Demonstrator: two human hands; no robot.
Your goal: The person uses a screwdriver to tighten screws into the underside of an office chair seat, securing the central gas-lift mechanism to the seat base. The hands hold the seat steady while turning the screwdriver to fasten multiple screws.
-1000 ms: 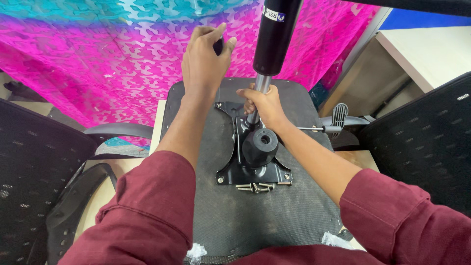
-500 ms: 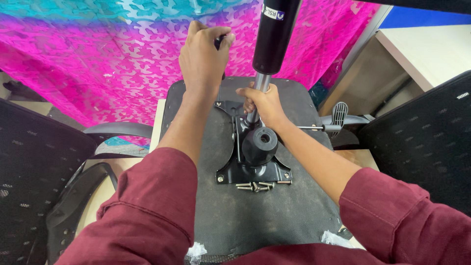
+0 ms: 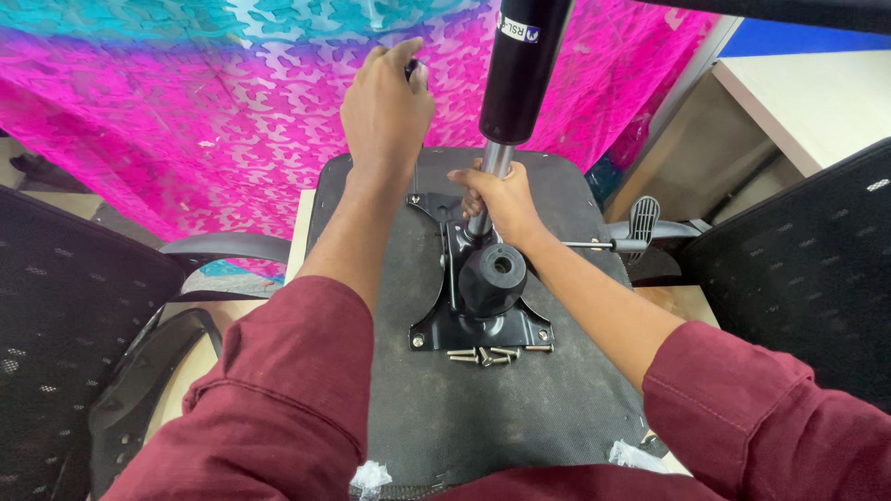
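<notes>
An upturned office chair seat (image 3: 464, 417) lies in front of me, with a black metal mechanism plate (image 3: 478, 325) on its underside. A black gas cylinder (image 3: 520, 70) with a shiny rod stands up from the plate. My right hand (image 3: 501, 199) is closed around the rod just above the plate. Raised above the seat's far edge, my left hand (image 3: 385, 102) grips a small black tool handle; the tool's tip is hidden. Several loose screws (image 3: 487, 353) lie by the plate's near edge.
A pink and teal patterned cloth (image 3: 186, 111) hangs behind the seat. Black mesh chair backs stand at the left (image 3: 56, 306) and right (image 3: 807, 278). A lever with a grey paddle (image 3: 640, 223) sticks out to the right. A pale desk (image 3: 817, 88) is at the upper right.
My left hand has turned slightly with the tool and risen a little. The right hand stays on the rod.
</notes>
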